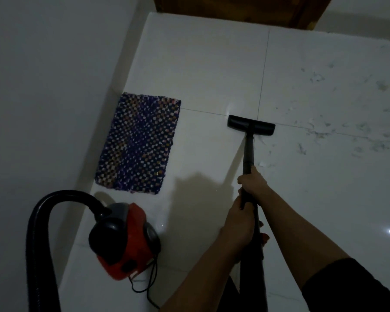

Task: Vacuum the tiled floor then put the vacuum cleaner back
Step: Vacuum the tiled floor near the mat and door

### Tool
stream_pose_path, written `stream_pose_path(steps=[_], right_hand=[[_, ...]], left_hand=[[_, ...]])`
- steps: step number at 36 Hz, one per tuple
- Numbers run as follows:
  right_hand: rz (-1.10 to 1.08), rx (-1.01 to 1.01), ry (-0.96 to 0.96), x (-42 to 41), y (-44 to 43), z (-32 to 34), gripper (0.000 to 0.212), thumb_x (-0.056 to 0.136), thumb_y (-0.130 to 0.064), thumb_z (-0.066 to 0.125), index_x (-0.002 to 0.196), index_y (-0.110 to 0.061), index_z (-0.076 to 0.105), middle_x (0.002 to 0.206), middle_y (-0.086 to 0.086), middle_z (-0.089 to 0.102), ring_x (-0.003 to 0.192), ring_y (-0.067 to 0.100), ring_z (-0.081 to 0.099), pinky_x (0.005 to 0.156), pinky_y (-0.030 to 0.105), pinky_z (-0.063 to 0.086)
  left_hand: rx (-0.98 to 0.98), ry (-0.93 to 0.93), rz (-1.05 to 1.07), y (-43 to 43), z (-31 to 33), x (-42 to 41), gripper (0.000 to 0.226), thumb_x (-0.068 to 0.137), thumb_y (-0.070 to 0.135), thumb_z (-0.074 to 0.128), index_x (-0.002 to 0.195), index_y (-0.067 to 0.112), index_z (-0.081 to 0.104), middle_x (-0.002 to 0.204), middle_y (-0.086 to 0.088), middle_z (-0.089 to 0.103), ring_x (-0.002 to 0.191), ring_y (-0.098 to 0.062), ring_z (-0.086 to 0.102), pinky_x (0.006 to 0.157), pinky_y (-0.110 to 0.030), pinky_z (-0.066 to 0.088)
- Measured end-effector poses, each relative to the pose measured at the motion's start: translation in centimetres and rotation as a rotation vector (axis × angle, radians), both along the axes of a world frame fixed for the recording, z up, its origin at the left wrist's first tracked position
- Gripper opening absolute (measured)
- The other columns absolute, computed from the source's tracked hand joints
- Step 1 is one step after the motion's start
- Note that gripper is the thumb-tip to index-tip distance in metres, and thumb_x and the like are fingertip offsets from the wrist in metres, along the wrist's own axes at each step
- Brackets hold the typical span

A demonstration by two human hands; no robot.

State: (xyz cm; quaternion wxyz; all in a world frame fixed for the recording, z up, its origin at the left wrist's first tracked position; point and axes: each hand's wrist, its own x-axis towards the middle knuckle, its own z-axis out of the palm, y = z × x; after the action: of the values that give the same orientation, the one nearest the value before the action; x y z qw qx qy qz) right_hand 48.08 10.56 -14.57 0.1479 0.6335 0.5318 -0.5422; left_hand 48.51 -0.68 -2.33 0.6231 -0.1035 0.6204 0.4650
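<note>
A red and black vacuum cleaner [124,239] sits on the white tiled floor [207,70] at the lower left, its black hose [43,212] arching up and down the left edge. The black wand [249,152] runs from my hands to the flat black floor head [251,124], which rests on a tile joint. My right hand [252,183] grips the wand higher up the tube. My left hand [240,221] holds it just below. Scattered white and grey litter [338,129] lies on the tiles to the right of the head.
A purple checkered woven mat [140,143] lies flat against the left wall [43,86]. A wooden door [239,7] stands at the far end. The vacuum's black power cord [149,287] loops on the floor beside the machine.
</note>
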Motion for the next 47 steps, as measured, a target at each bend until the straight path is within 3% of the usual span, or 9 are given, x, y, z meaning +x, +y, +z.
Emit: stream_pose_path(steps=[11,15,20,23,29,34,38,41,47], right_hand=[[-0.069,0.010,0.007,6.4,-7.4,0.5,0.071,0.091,-0.002,0.047,0.153,-0.021,0.017,0.120,0.027,0.051,0.058,0.023,0.052,0.043,0.028,0.041],[-0.095,0.005,0.006,8.9,-9.9,1.1,0.071,0.091,-0.002,0.047,0.152,-0.023,0.018,0.117,0.024,0.049,0.059,0.023,0.052,0.043,0.026,0.040],[-0.122,0.003,0.000,11.7,-12.7,1.6,0.073,0.091,-0.002,0.047,0.153,-0.024,0.016,0.127,0.028,0.049,0.073,0.030,0.055,0.046,0.028,0.042],[-0.135,0.001,-0.018,13.2,-14.2,2.0,0.073,0.091,-0.002,0.046,0.153,-0.026,0.016,0.127,0.028,0.049,0.063,0.025,0.053,0.042,0.026,0.040],[-0.140,0.000,-0.044,15.6,-16.7,2.4,0.075,0.091,-0.003,0.046,0.153,-0.025,0.012,0.104,0.024,0.050,0.059,0.025,0.052,0.048,0.031,0.046],[-0.123,-0.024,-0.043,17.0,-18.9,2.9,0.075,0.091,-0.004,0.047,0.153,-0.026,0.012,0.120,0.029,0.053,0.063,0.027,0.054,0.049,0.031,0.046],[-0.099,-0.045,-0.038,17.9,-20.3,3.1,0.075,0.091,-0.005,0.047,0.154,-0.024,0.011,0.121,0.029,0.054,0.068,0.029,0.057,0.055,0.034,0.051],[-0.112,-0.069,-0.033,18.3,-21.0,3.0,0.073,0.092,-0.004,0.046,0.153,-0.024,0.014,0.121,0.029,0.052,0.057,0.023,0.053,0.044,0.028,0.043],[-0.168,-0.121,0.008,18.1,-20.8,2.3,0.071,0.091,-0.002,0.048,0.151,-0.026,0.019,0.116,0.026,0.053,0.054,0.022,0.052,0.040,0.025,0.041]], left_hand=[[-0.013,0.006,-0.103,-8.0,0.0,5.5,0.036,0.098,0.033,0.034,0.132,0.028,0.046,0.088,-0.012,0.057,0.057,-0.017,0.057,0.054,-0.029,0.052],[-0.005,0.005,-0.143,-10.5,0.5,7.5,0.039,0.099,0.031,0.032,0.137,0.026,0.042,0.109,-0.021,0.055,0.066,-0.018,0.056,0.047,-0.024,0.052],[0.016,0.018,-0.179,-13.2,1.1,10.0,0.037,0.100,0.030,0.029,0.133,0.022,0.045,0.090,-0.017,0.054,0.057,-0.020,0.053,0.040,-0.021,0.047],[0.016,0.014,-0.184,-14.4,1.6,11.2,0.038,0.101,0.030,0.028,0.135,0.022,0.044,0.087,-0.015,0.052,0.063,-0.020,0.052,0.040,-0.019,0.045],[-0.007,0.015,-0.202,-16.6,2.5,13.3,0.037,0.101,0.028,0.028,0.132,0.016,0.045,0.084,-0.014,0.052,0.059,-0.018,0.050,0.038,-0.016,0.044],[-0.014,0.016,-0.198,-18.4,2.7,14.9,0.038,0.100,0.023,0.029,0.133,0.013,0.043,0.086,-0.017,0.051,0.055,-0.021,0.049,0.039,-0.021,0.044],[-0.024,0.030,-0.188,-19.5,2.7,15.7,0.037,0.101,0.021,0.028,0.133,0.011,0.044,0.084,-0.015,0.051,0.053,-0.019,0.048,0.035,-0.016,0.041],[-0.031,0.038,-0.185,-19.9,2.7,16.1,0.036,0.102,0.019,0.027,0.131,0.016,0.047,0.081,-0.012,0.050,0.056,-0.016,0.048,0.033,-0.014,0.040],[-0.061,0.055,-0.206,-19.6,2.0,16.0,0.039,0.102,0.023,0.028,0.138,0.019,0.043,0.087,-0.010,0.054,0.061,-0.014,0.051,0.035,-0.012,0.040]])
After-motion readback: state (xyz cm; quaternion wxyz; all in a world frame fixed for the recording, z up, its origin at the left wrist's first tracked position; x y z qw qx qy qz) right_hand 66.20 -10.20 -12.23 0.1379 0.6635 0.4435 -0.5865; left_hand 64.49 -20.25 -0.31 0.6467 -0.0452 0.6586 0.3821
